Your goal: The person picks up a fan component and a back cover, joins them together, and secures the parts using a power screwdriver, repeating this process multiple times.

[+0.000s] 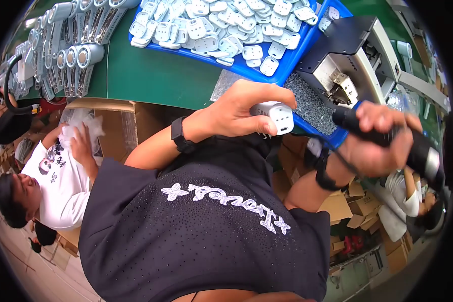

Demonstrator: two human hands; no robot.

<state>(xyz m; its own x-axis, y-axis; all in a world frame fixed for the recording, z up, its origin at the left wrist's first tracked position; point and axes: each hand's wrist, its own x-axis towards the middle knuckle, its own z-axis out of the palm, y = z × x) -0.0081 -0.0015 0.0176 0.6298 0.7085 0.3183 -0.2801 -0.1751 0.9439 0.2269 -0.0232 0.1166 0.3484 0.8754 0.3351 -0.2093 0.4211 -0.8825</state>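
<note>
My left hand (249, 108) grips a pale grey plastic housing (270, 111) between thumb and fingers. Its end face (282, 120) is a rounded plate with small holes and a slot, turned to the right. To the right, my right hand (380, 138) is wrapped round a black electric screwdriver (418, 151); motion blurs both. The tool's narrower black end (343, 119) points left toward the housing, with a gap between them. A blue tray (267, 75) beyond my left hand is heaped with similar pale plates (226, 27).
A metal screw feeder (355, 65) stands behind my right hand, beside a blue bin of small screws (312, 103). Rows of grey handled housings (78, 58) cover the green table (146, 80) at far left. A person in white (60, 176) sits at left, another at right.
</note>
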